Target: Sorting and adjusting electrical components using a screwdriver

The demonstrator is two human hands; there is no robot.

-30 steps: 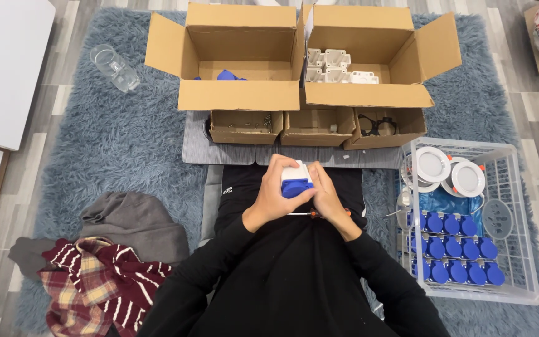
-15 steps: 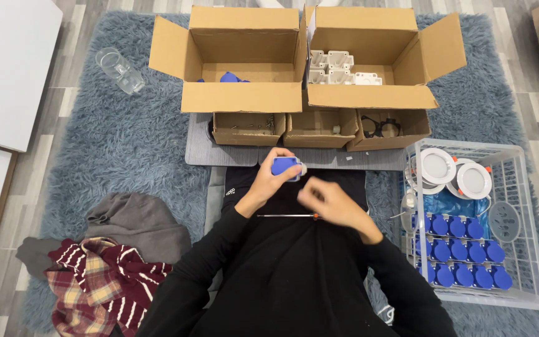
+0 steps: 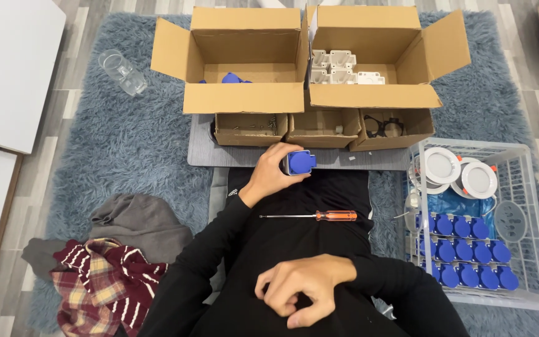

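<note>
My left hand (image 3: 274, 171) grips a blue socket part (image 3: 299, 162) with a white body, held just in front of the grey board (image 3: 202, 153). My right hand (image 3: 304, 288) rests low over my black-clad lap, fingers curled with nothing in them. An orange-handled screwdriver (image 3: 319, 216) lies across my lap between the two hands, touched by neither.
Two open cardboard boxes stand at the back: the left box (image 3: 244, 97) holds blue parts, the right box (image 3: 369, 95) white ones. Three small trays (image 3: 322, 128) sit before them. A white wire basket (image 3: 534, 249) with blue caps stands right. Clothes (image 3: 104, 274) lie left, a clear glass (image 3: 123, 72) far left.
The hands came apart. My right hand dropped down to my lap, letting go of the part. My left hand kept the blue part and moved slightly forward. The screwdriver is now uncovered.
</note>
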